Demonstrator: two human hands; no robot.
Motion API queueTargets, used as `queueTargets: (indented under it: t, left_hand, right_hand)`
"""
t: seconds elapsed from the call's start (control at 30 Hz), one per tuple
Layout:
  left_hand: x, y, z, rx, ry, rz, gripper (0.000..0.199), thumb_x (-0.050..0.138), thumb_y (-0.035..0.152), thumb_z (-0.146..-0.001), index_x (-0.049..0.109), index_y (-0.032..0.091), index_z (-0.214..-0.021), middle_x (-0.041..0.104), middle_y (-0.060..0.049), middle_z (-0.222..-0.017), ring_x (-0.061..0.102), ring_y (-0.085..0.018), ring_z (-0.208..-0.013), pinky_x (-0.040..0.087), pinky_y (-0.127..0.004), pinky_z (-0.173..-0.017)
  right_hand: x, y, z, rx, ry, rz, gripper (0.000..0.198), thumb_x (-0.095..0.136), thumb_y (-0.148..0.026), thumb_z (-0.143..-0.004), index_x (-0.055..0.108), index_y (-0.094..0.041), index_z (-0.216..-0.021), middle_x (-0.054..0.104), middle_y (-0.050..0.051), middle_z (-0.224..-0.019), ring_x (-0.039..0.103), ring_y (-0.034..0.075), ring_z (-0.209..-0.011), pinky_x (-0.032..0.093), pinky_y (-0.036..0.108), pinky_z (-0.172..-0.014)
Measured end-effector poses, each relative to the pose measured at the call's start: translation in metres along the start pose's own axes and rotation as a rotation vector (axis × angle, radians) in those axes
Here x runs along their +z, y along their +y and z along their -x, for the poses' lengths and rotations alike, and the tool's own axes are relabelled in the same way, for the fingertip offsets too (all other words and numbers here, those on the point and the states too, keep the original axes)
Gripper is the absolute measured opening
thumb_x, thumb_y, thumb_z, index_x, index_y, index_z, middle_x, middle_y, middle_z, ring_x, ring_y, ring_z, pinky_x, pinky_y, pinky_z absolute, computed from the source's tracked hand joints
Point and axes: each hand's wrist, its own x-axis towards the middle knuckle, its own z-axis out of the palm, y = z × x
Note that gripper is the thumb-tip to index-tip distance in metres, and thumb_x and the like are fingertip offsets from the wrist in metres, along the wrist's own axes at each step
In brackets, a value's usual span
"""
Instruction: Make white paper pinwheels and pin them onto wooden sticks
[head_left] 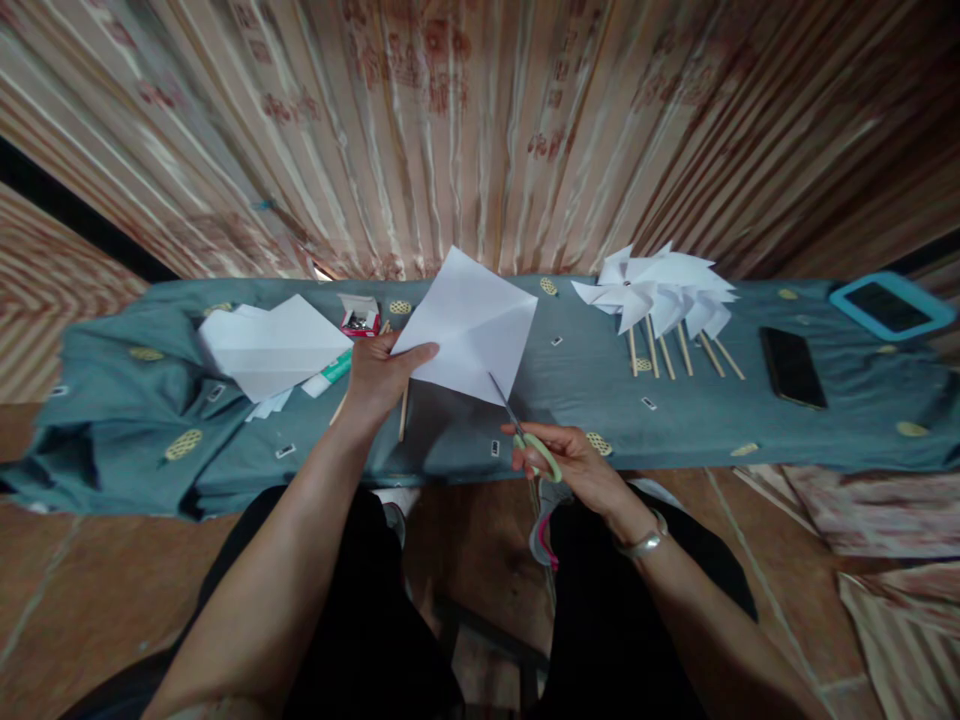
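Observation:
A square sheet of white paper [474, 325] with faint diagonal creases is pinched at its left corner by my left hand [382, 372], thumb on top. My right hand [562, 462] has its fingers in the handles of a pair of scissors [538, 455] with pale green grips. The scissor blades meet the paper near its lower right corner. Under the paper and beside my left hand, a thin wooden stick [404, 412] lies on the cloth. Partly behind my left wrist is a green and white tube [328, 374].
More white paper [277, 345] lies at the left, near a small red box [361, 315] of metal bits. Several paper pinwheels [667, 285] on sticks, a black phone [793, 367] and a blue-framed device [892, 305] rest on the right of the green cloth [592, 400]. A striped curtain [480, 130] hangs behind.

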Motion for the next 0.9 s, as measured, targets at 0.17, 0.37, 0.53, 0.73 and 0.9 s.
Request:
queueTargets:
  t: [0.17, 0.37, 0.53, 0.73, 0.9]
  left_hand:
    - [-0.0002, -0.001, -0.0005, 0.004, 0.018, -0.004, 0.027, 0.084, 0.029, -0.053, 0.077, 0.014, -0.073, 0.073, -0.001, -0.067, 0.067, -0.019, -0.062, 0.057, -0.032, -0.062]
    - [-0.0004, -0.0003, 0.0005, 0.005, 0.012, 0.002, 0.026, 0.084, 0.029, -0.053, 0.077, 0.014, -0.074, 0.074, -0.001, -0.068, 0.067, -0.019, -0.061, 0.058, -0.031, -0.06]
    - [-0.0006, 0.0016, 0.0014, -0.003, 0.01, -0.014, 0.027, 0.084, 0.03, -0.054, 0.077, 0.014, -0.074, 0.073, -0.001, -0.067, 0.066, -0.018, -0.06, 0.056, -0.03, -0.06]
    - [0.0045, 0.0026, 0.0057, -0.052, -0.05, -0.024, 0.029, 0.084, 0.033, -0.053, 0.076, 0.015, -0.074, 0.072, -0.002, -0.068, 0.067, -0.022, -0.067, 0.056, -0.034, -0.066]
    - [0.0081, 0.0006, 0.0068, -0.065, -0.073, -0.01, 0.027, 0.084, 0.034, -0.053, 0.075, 0.015, -0.069, 0.069, -0.002, -0.063, 0.066, -0.021, -0.065, 0.055, -0.034, -0.066]
  right_hand:
    - [0.0018, 0.0003, -0.0005, 0.009, 0.016, -0.011, 0.046, 0.083, -0.046, -0.07, 0.075, -0.021, -0.108, 0.068, -0.001, -0.072, 0.054, 0.007, -0.056, 0.045, 0.021, -0.055]
    - [0.0017, 0.0025, -0.0021, 0.007, 0.017, -0.011, 0.048, 0.084, -0.046, -0.069, 0.075, -0.021, -0.108, 0.067, -0.002, -0.07, 0.053, 0.006, -0.055, 0.046, 0.021, -0.054]
    - [0.0015, 0.0035, -0.0018, 0.011, 0.028, 0.007, 0.049, 0.083, -0.048, -0.068, 0.075, -0.02, -0.108, 0.067, -0.002, -0.069, 0.053, 0.006, -0.053, 0.045, 0.021, -0.052]
    - [0.0037, -0.0011, -0.0007, -0.03, 0.017, 0.027, 0.048, 0.079, -0.05, -0.073, 0.073, -0.019, -0.109, 0.07, 0.001, -0.074, 0.055, 0.008, -0.059, 0.045, 0.023, -0.055]
    - [0.0036, -0.0015, -0.0023, -0.047, 0.019, 0.039, 0.049, 0.078, -0.051, -0.074, 0.073, -0.019, -0.111, 0.069, 0.0, -0.076, 0.055, 0.008, -0.06, 0.046, 0.023, -0.057]
